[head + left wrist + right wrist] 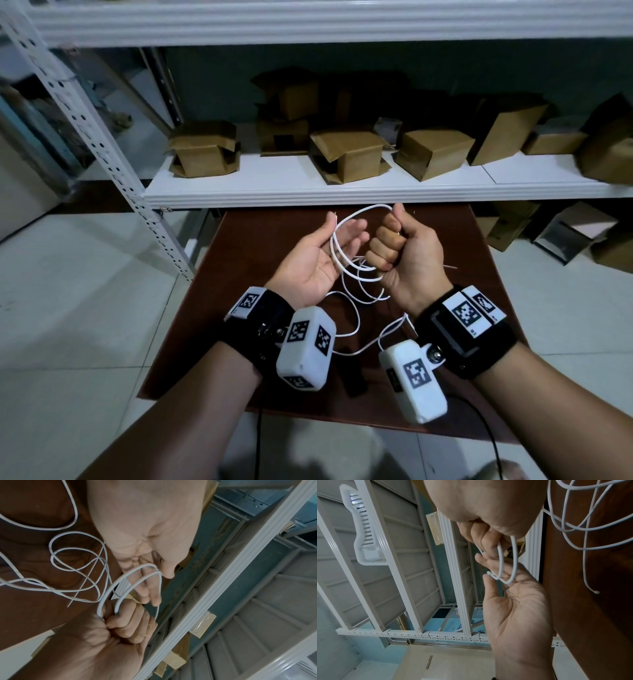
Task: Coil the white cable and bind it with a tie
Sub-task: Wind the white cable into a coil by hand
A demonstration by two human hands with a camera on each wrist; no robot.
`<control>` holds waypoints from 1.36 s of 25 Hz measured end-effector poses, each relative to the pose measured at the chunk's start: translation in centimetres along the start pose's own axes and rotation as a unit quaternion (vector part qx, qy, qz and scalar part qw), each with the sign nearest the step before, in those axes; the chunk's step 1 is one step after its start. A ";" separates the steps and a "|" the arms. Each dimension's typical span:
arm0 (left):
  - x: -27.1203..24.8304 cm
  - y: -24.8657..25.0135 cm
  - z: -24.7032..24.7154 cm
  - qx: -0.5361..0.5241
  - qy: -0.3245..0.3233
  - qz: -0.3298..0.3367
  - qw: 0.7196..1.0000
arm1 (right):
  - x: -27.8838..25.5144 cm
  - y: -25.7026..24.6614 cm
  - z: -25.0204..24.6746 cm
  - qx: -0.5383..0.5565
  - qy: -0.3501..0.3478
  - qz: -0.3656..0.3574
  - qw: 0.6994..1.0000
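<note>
The white cable stands in a few loops between my hands above the brown table. My right hand is a fist that grips the loops on one side. My left hand lies palm up with straight fingers, and the loops rest across them. One cable end sits at the left thumb tip. The rest of the cable trails loose on the table toward my wrists. A thin pale tie pokes out beside the right hand; I cannot tell whether it is held.
A white shelf with several cardboard boxes runs just beyond the table's far edge. Its perforated post slants down at the left. More boxes stand on the tiled floor at the right. A dark object lies on the near table.
</note>
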State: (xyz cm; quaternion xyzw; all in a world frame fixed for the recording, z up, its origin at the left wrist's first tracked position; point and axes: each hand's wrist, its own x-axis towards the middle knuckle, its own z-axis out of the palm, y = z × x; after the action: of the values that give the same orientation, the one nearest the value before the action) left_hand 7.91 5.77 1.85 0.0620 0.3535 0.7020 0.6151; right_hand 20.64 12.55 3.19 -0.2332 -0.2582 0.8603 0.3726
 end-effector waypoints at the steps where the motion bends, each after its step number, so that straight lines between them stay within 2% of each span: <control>1: -0.1 -0.2 0.1 0.019 -0.009 -0.005 1.000 | 0.0 0.0 0.0 0.003 0.002 -0.004 1.000; 3: -0.1 -0.7 0.2 0.023 -0.025 -0.003 0.999 | 0.1 0.0 -0.1 0.009 0.005 -0.013 1.000; 6: 0.0 -1.1 0.2 -0.036 -0.039 0.015 0.999 | 0.1 0.1 0.0 0.013 -0.002 -0.020 1.000; 8: -0.1 -0.8 0.2 -0.050 -0.070 0.009 0.996 | 0.0 0.5 0.1 0.004 -0.013 -0.015 1.000; 14: 0.0 1.8 -0.3 0.138 -0.066 0.014 0.988 | -0.3 -0.4 -0.2 -0.068 -0.086 0.046 0.993; 16: -0.1 2.3 -0.3 0.195 -0.074 0.007 0.978 | -0.5 -1.2 -0.3 -0.105 -0.094 0.079 0.987; 20: -0.5 2.4 -0.3 0.308 -0.076 0.033 0.948 | -0.6 -1.8 -0.1 -0.181 -0.086 0.139 0.970; 25: -0.6 2.9 -0.4 0.351 -0.068 0.041 0.933 | -0.4 -2.2 0.2 -0.196 -0.082 0.173 0.962; 30: -0.6 3.7 -0.7 0.368 -0.067 0.064 0.925 | -0.3 -2.2 0.2 -0.194 -0.120 0.162 0.960; 34: -0.4 3.0 -0.7 0.401 -0.065 0.104 0.908 | -0.4 -2.4 0.0 -0.213 -0.134 0.147 0.957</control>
State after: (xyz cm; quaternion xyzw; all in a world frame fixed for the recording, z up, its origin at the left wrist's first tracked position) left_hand 5.15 5.14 3.15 0.3850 0.5558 0.5557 0.4839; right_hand 22.11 13.60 4.75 -0.2251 -0.4456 0.8541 0.1461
